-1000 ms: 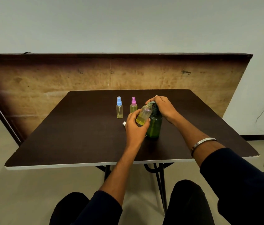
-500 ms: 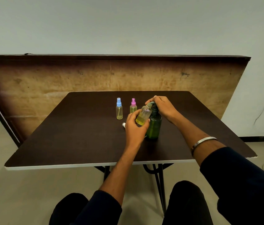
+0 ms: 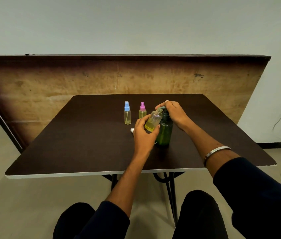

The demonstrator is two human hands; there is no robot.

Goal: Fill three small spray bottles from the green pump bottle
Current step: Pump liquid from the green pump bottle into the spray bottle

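From my remote seat, nearest on the desk [image 3: 77,152], the left hand [image 3: 144,135] has its grip curled round an uncapped spray bottle [image 3: 152,121], tilted so its open neck meets the spout of the green pump bottle [image 3: 165,130]. Yellow liquid sits only in the low end of the tilted bottle, so I judge this fill partly done. Just right of it, the green pump bottle stands upright on the desk, and the right hand [image 3: 173,113] rests over its pump head, fingers curled down on it.

The risks I see: a hard press could send liquid past the narrow neck and onto the desk; if the tilted bottle slips off the spout, the stream misses; too steep a tilt lets the contents run back out; a sideways push on the pump could tip the green bottle.

A small white object, perhaps the removed cap [image 3: 132,130], lies just left of the left hand and could be knocked away.

Farther back, left of the hands, the pink-capped bottle [image 3: 142,112] and the blue-capped bottle [image 3: 127,112] stand upright, both holding yellow liquid.
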